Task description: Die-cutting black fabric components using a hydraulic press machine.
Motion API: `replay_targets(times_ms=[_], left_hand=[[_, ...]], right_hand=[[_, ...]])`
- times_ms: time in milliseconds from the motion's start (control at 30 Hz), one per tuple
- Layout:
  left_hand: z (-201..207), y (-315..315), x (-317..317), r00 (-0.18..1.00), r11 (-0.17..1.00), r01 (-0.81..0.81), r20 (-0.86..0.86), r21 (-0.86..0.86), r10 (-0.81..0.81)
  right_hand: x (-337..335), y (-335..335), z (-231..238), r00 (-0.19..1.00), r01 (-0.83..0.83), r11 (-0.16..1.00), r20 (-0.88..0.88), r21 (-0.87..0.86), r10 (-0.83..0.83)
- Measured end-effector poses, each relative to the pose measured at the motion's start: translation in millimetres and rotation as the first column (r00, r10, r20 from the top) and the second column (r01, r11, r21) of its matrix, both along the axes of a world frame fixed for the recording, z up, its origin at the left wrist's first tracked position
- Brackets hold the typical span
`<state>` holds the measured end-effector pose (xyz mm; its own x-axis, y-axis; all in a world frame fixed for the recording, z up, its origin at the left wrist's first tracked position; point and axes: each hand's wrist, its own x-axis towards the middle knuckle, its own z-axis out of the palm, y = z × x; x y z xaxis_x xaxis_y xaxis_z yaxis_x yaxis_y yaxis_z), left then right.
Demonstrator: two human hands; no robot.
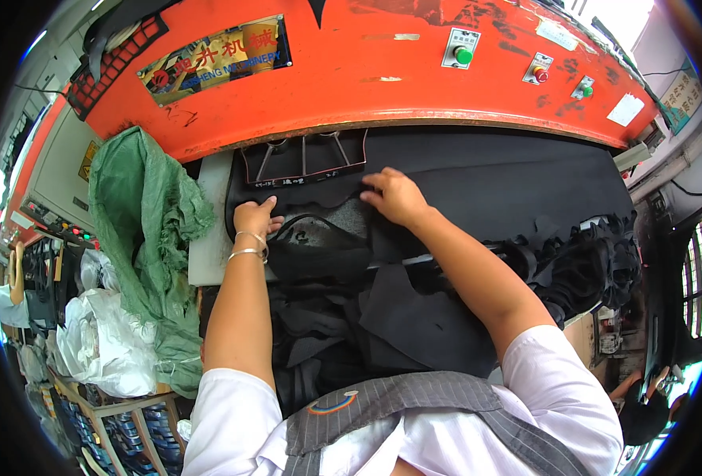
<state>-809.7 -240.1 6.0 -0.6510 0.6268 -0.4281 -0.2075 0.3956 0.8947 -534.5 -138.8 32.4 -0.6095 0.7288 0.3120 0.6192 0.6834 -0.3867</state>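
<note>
Smooth and Black

Your smooth black sheet lies on the pale surface, by the red machine. Your left hand and right hand have bent fingers at its wavy edge; I can't tell if either pinches it. A boxy, barred frame sits on top.

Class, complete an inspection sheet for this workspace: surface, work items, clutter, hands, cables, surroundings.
Surface: pale board, mostly hidden under black sheet material.
Work items: barred frame lying on the sheet material.
Clutter: black scraps heaped toward the person; green sack at left.
Hands: left hand and right hand near the frame's closer corners; grips unclear.
Cables: thin dark cord, upper right.
Surroundings: orange-red machine; white plastic bags, left.
</note>
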Motion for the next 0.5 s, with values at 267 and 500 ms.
replay_targets(times_ms=[267, 500], left_hand=[[25, -13, -3, 0.959, 0.985, 0.165, -0.223, -0.053, -0.173], [14, -38, -17, 0.216, 0.985, 0.174, -0.976, 0.006, -0.032]], right_hand=[[-27, 34, -1, 0.999, 0.052, 0.998, -0.012, 0.024, -0.052], [-45, 18, 11, 0.995, -0.034, 0.998, -0.099, -0.049, 0.029]])
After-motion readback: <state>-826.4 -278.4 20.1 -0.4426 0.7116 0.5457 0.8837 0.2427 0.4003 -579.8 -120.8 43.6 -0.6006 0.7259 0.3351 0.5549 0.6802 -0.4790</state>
